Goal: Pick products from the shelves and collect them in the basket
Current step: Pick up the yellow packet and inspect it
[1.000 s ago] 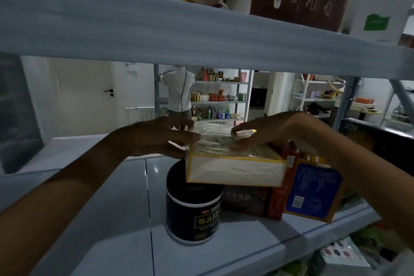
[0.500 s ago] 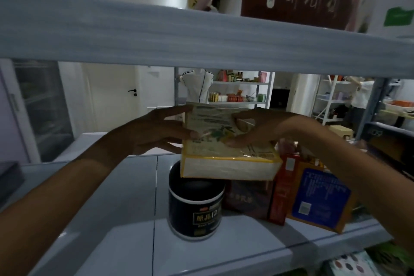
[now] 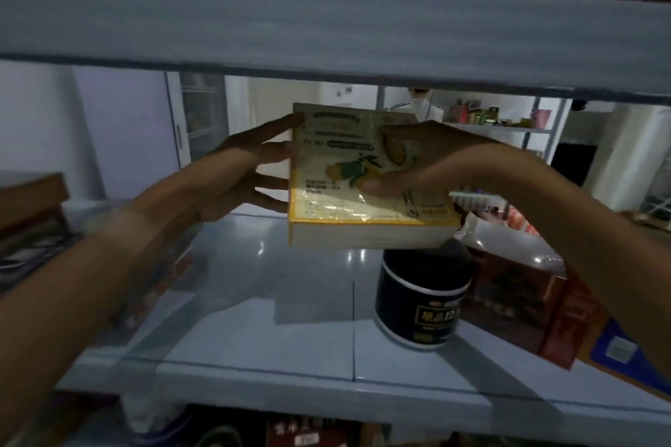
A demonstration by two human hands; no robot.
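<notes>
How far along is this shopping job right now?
Done: the yellow box is lifted clear of the shelf, above the black jar. In hand: the right hand grips it, thumb on top; the left hand touches its side with straight fingers. Left: placing it in the basket, which is not in view.

Yellow-edged box point(image 3: 366, 189) held tilted above shelf point(image 3: 276, 305): right hand point(image 3: 425, 160) grips its right end, thumb on top; left hand point(image 3: 239, 170) fingertips touch its left edge. Black jar point(image 3: 421, 298) stands under it, near shelf's right end, red boxes point(image 3: 523, 305) beside.
</notes>
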